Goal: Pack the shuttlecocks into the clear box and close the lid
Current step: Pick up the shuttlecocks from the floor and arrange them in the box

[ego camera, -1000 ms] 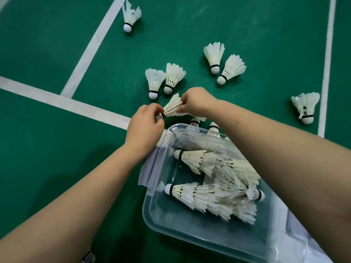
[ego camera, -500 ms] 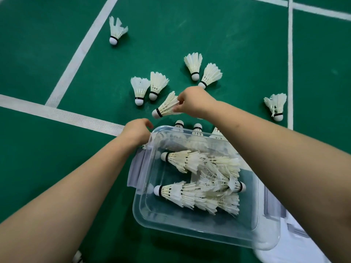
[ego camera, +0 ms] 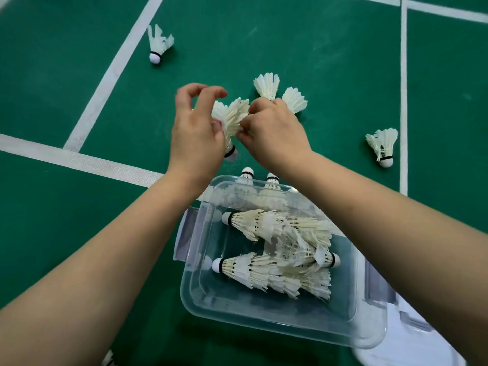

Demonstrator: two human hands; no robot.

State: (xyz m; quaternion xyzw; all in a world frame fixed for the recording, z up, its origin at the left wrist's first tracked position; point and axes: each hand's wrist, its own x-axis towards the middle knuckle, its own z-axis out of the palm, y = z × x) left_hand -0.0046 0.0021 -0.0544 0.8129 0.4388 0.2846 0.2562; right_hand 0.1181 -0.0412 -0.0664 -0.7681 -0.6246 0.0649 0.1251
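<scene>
Above the floor beyond the box, my left hand [ego camera: 195, 128] and my right hand [ego camera: 272, 130] meet around a small bunch of white shuttlecocks [ego camera: 233, 120], cork end down. My right hand pinches the feathers. My left hand cups the bunch from the left with its upper fingers curled and apart. The clear box [ego camera: 264, 323] lies open below my wrists, with several shuttlecocks [ego camera: 277, 247] lying inside it. Loose shuttlecocks rest on the floor at far left [ego camera: 159, 43], behind my right hand [ego camera: 268, 85] and at the right [ego camera: 384, 146].
Two shuttlecocks [ego camera: 247, 173] stand cork up against the box's far wall. The box lid [ego camera: 412, 347] lies at the lower right. White court lines [ego camera: 79, 159] cross the green floor.
My left hand left the box corner and rose to join my right hand at the held shuttlecock. That shuttlecock turned from cork pointing left to cork down. The two floor shuttlecocks beside it are hidden now.
</scene>
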